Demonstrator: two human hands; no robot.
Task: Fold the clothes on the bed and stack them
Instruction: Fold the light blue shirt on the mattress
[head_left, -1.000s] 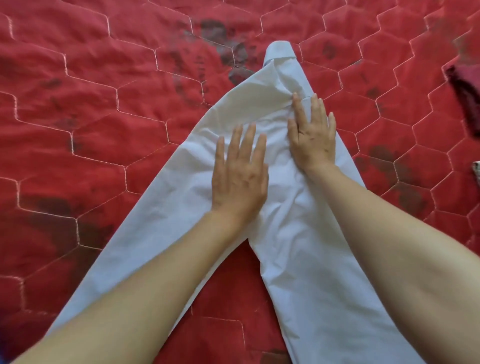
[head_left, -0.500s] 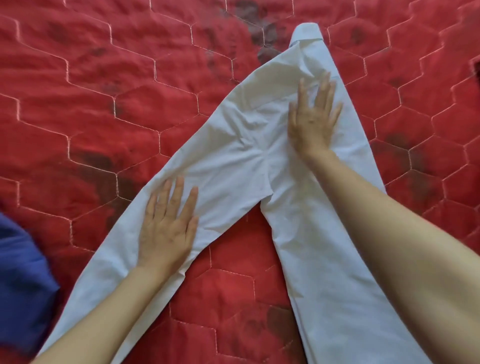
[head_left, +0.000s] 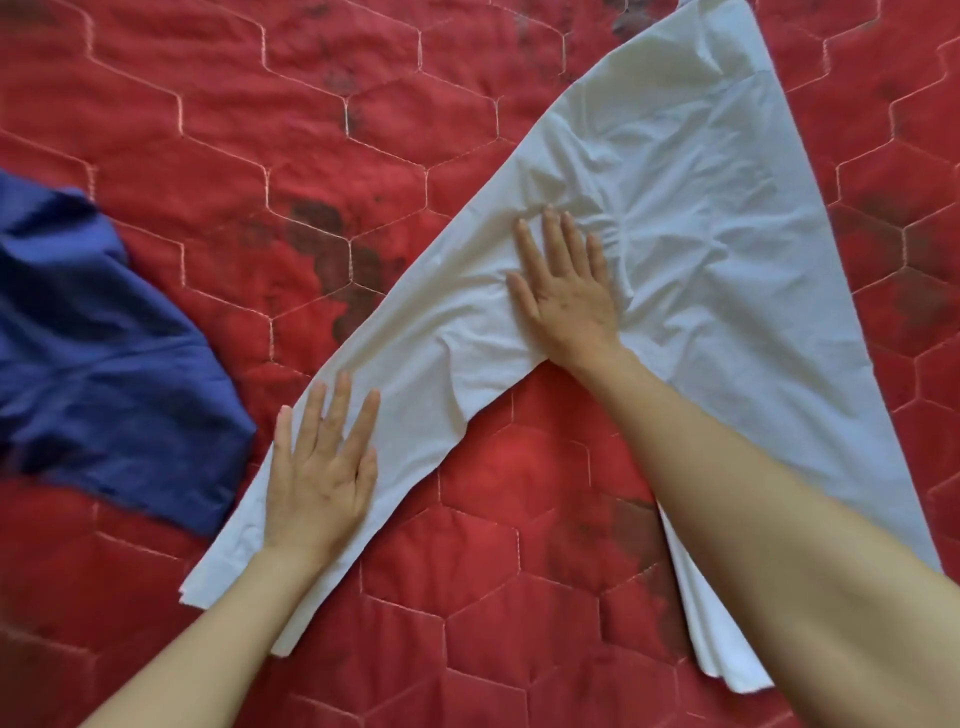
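Observation:
White trousers (head_left: 717, 270) lie spread on the red quilted bed (head_left: 260, 130), legs splayed in an upside-down V with the waist at the top right. My left hand (head_left: 322, 467) presses flat, fingers straight, on the lower part of the left trouser leg near its hem. My right hand (head_left: 566, 291) lies flat with spread fingers on the upper part of that same leg, close to the crotch, where the cloth is wrinkled. My right forearm crosses over the right trouser leg and hides part of it.
A crumpled dark blue garment (head_left: 98, 353) lies at the left, its edge touching the left trouser leg's hem. The red quilt with hexagon stitching fills the rest of the view, including the gap between the trouser legs (head_left: 540, 493).
My left hand slid down the left trouser leg toward the hem. My right hand moved from the waist area down toward the crotch. The blue garment came further into view.

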